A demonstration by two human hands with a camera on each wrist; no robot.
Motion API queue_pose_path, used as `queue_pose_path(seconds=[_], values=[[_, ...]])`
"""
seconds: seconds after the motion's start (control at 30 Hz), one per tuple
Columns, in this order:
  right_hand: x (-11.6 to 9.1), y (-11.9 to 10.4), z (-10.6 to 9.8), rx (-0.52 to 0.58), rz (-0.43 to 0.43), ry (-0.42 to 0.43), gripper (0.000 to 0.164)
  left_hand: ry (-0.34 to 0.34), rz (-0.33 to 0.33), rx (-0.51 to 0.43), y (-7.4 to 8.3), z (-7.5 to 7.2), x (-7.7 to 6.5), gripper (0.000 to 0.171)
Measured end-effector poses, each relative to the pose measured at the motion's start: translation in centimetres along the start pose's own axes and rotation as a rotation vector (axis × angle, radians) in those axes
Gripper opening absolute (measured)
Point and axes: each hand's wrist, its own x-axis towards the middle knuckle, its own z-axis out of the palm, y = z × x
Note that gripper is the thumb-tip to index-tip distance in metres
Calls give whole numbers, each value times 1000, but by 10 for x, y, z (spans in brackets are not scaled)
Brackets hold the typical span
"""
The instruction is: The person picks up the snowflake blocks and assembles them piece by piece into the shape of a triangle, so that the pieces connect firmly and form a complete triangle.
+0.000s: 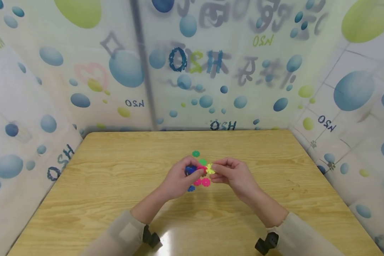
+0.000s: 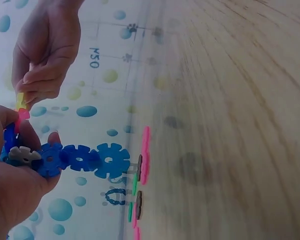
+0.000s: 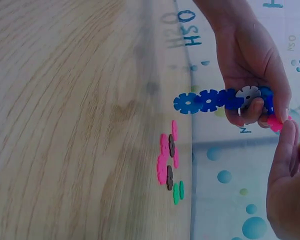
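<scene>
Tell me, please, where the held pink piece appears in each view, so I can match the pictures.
Head: the pink piece, below and slightly right of centre.
Left wrist: the pink piece, near the left edge, mid-height.
Right wrist: the pink piece, towards the right edge, mid-height.
Shared landmark: the left hand, in all three views.

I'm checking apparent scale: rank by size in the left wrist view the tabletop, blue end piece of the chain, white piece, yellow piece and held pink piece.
1. Tabletop
2. Blue end piece
3. White piece, partly covered
4. Yellow piece and held pink piece: similar and partly hidden, so I can't rank them.
</scene>
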Motion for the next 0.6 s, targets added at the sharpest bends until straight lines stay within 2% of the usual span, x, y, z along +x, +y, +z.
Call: queue_pose_path(seconds=[0.23,0.6], values=[[1,-1,9,41,13,39,25,-24,39,-18,-1,-2,2,15],[-2,-3,17,8,-4,98,24,-14,10,9,1,-1,3,17]])
